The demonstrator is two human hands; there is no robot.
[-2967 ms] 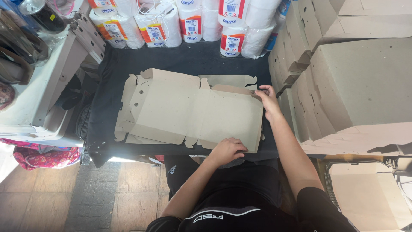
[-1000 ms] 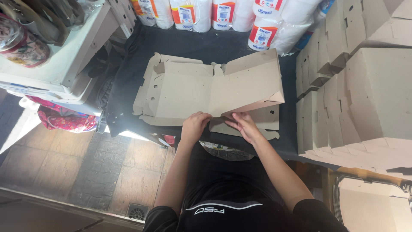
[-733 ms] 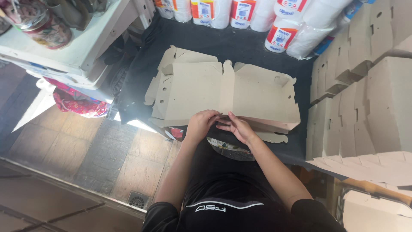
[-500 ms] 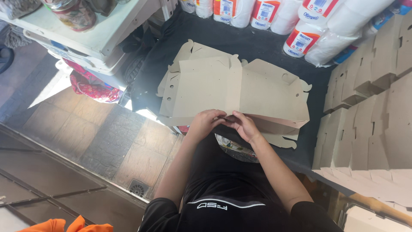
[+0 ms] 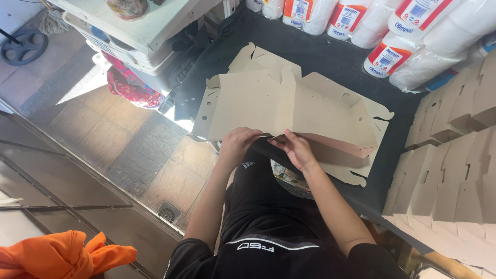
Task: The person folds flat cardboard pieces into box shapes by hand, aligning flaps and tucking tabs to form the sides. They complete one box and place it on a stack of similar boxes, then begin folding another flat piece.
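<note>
A flat brown cardboard box blank lies on a black-covered table, creased down its middle with flaps cut at the ends. My left hand grips its near edge left of the crease. My right hand pinches the near edge just right of the crease, where the right panel is lifted a little. Another cardboard blank lies flat beneath it, sticking out at the right.
Wrapped paper rolls line the table's far side. Stacks of folded cardboard boxes fill the right. A white shelf unit stands at the left above a pink bag. An orange cloth lies on the paved floor.
The right half of the blank, raised a second ago, has come down nearly flat. Both my hands have met at the middle of the near edge. My view has shifted left.
</note>
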